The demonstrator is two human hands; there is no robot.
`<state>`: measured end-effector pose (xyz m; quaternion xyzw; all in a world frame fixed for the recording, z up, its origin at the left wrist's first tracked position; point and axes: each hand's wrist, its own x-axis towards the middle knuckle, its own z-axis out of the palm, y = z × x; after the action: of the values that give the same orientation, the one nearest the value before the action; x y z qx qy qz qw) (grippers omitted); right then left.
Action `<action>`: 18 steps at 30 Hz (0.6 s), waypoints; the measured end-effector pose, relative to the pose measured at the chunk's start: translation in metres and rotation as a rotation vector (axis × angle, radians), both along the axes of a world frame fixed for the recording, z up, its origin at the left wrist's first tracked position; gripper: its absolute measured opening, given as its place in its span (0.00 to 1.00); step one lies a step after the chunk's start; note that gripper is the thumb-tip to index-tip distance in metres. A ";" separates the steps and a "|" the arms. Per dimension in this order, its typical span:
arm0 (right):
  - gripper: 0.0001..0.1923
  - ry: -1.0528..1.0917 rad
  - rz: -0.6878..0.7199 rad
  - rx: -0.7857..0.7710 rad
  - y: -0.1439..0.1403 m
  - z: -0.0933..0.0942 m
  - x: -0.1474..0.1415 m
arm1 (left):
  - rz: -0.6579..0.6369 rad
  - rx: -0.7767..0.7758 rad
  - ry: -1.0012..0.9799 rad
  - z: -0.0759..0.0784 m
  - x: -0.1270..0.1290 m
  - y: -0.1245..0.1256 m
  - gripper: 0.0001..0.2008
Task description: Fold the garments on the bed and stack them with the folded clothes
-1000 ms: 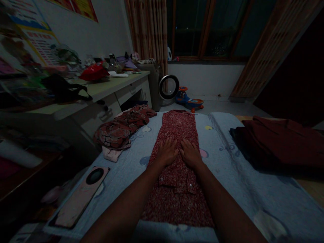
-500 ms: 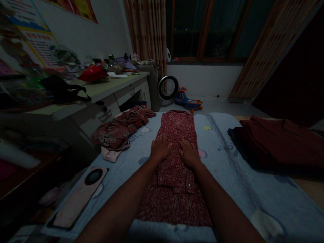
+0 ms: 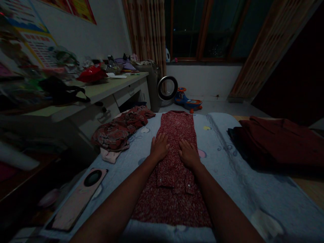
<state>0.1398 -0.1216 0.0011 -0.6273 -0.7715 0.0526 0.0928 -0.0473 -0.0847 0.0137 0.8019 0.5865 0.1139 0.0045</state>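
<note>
On pale blue bedsheet [image 3: 235,175], centre: red floral garment [image 3: 177,135], folded into a long narrow strip running away from the viewer, collar and buttons near the close end. Left hand [image 3: 159,147] flat on garment's left edge, fingers spread and extended, palm down, gripping nothing. Right hand [image 3: 187,153] flat on garment just right of its middle, fingers straight and together, also gripping nothing. Hands near each other, not touching. Both forearms bare, reaching in from bottom of view.

Left of garment, near bed's edge: crumpled patterned clothes [image 3: 118,130], well apart from hands. Further toward viewer on same side: pink phone [image 3: 79,199] lying camera side up. Right side of bed: dark maroon folded clothes [image 3: 280,143]. Beyond bed on floor: ring-shaped fan [image 3: 167,88] and blue-orange ride-on toy car [image 3: 188,99] beside it. Along left wall: cluttered desk [image 3: 106,89], red bag [image 3: 92,73] on top. Room dim, fine detail unreadable.
</note>
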 end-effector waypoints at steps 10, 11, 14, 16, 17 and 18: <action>0.29 0.063 0.021 0.053 0.000 -0.003 0.003 | 0.072 -0.099 -0.246 -0.003 0.005 0.019 0.23; 0.29 0.079 0.023 0.058 0.000 -0.004 0.003 | 0.095 -0.122 -0.297 -0.002 0.005 0.024 0.22; 0.28 0.137 0.023 0.073 0.000 -0.005 0.004 | 0.159 -0.182 -0.425 0.001 0.005 0.040 0.18; 0.27 0.178 0.023 0.090 0.001 -0.007 0.005 | 0.192 -0.199 -0.469 0.002 0.005 0.050 0.17; 0.27 0.198 0.023 0.102 0.002 -0.007 0.006 | 0.198 -0.204 -0.483 0.002 0.005 0.054 0.17; 0.26 0.219 0.026 0.119 0.002 -0.007 0.007 | 0.201 -0.211 -0.500 0.001 0.004 0.057 0.17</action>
<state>0.1467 -0.1191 -0.0063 -0.6010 -0.7666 0.0762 0.2127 -0.0431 -0.0282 0.0150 0.6819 0.6522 0.2463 0.2214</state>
